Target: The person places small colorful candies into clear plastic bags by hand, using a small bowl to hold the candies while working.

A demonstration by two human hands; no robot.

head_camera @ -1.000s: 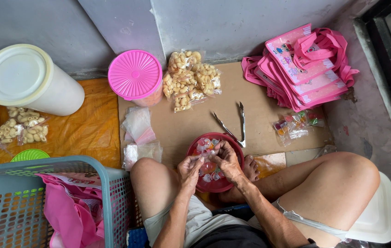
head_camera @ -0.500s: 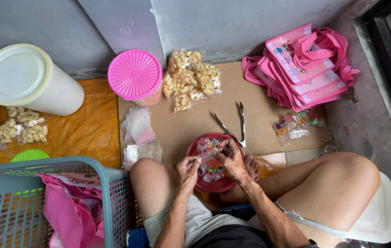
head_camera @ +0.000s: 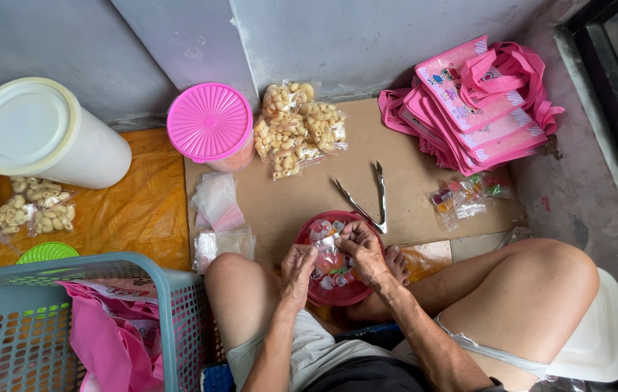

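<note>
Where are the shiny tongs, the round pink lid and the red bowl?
tongs [head_camera: 379, 190], head view, on the right metal arm.
pink lid [head_camera: 209, 121], head view, on the middle of its ribbed top.
red bowl [head_camera: 338, 293], head view, on its near rim.

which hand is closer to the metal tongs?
Right. The right hand sits over the red bowl just below the tongs; the left hand is farther down-left, at the bowl's near edge.

Clear bags of pale curled snacks [head_camera: 299, 129] at the cardboard's back edge beside a pink-lidded tub, more such bags [head_camera: 33, 210] on the orange sheet's left edge, small clear bag of coloured sweets [head_camera: 465, 194] near the cardboard's right edge, empty clear bags [head_camera: 216, 200] on its left edge
</note>
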